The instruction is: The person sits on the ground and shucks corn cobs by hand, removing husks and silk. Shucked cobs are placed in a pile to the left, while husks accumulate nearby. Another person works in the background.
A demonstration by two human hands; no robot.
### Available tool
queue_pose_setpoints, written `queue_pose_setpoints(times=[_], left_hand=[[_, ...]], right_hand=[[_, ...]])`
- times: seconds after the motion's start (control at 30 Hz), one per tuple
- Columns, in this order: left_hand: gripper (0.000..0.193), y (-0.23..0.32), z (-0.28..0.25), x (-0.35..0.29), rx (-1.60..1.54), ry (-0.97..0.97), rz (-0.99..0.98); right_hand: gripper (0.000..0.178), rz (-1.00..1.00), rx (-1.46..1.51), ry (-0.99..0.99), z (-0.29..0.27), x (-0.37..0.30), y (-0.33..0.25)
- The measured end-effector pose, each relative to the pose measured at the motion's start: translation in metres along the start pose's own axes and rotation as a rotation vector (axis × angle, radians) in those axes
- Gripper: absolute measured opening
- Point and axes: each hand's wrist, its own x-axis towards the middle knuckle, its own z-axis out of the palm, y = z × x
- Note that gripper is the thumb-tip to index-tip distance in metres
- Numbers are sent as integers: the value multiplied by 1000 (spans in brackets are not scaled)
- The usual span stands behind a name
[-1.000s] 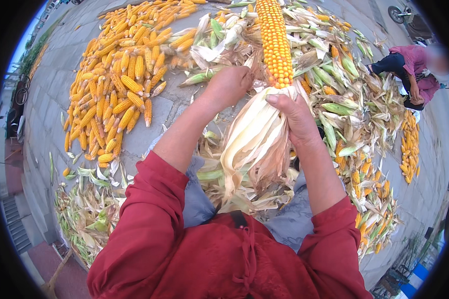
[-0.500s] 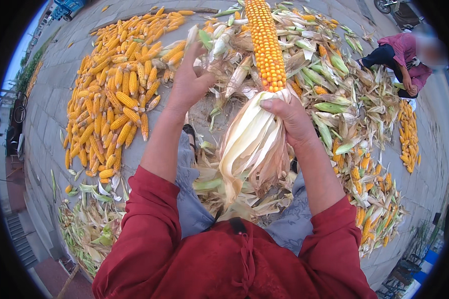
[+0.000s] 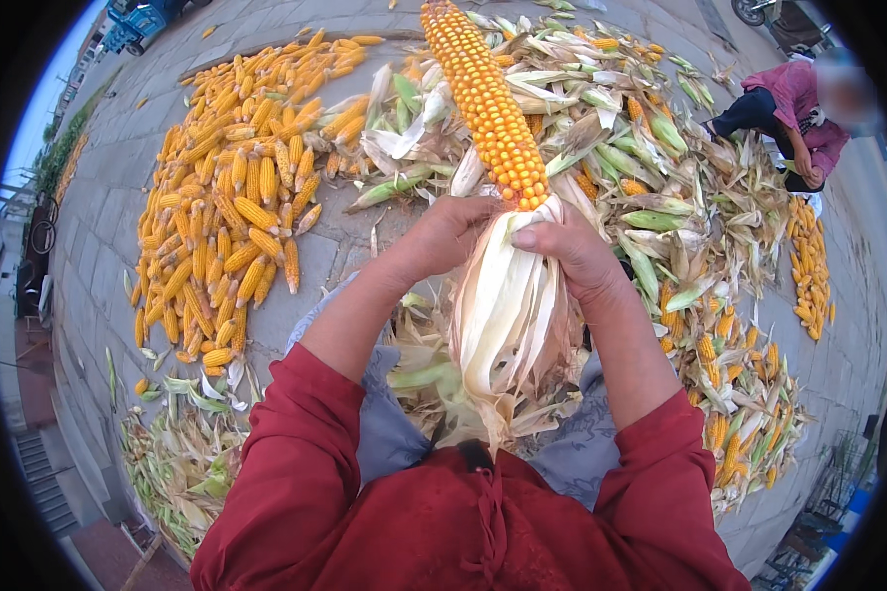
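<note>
A blue vehicle (image 3: 134, 28) stands beyond grey paving (image 3: 99, 271); next, bare cobs (image 3: 222, 219) lie piled. Centrally, the left hand (image 3: 450, 234) and right hand (image 3: 574, 246) meet, clamped on hanging husk (image 3: 508, 325) at the base of a corn ear (image 3: 489, 110). Rightward spreads a husk heap (image 3: 660, 197), then a person (image 3: 785, 116) in pink.

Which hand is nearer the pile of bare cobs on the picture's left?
Left. The left hand is right of the pile of bare cobs, by the base of the held ear; the right hand is farther right, gripping the husk.
</note>
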Motion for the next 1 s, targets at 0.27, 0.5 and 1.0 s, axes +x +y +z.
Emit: queue_pose_setpoints(times=[0.27, 0.5, 1.0], left_hand=[[79, -3, -42, -5, 426, 102, -416], [54, 6, 5, 23, -1071, 654, 10], [54, 24, -32, 6, -1224, 467, 99]], right_hand=[[56, -186, -838, 449, -9, 9, 3], [57, -95, -1514, 409, 9, 15, 25], [52, -86, -745, -90, -2, 18, 13]])
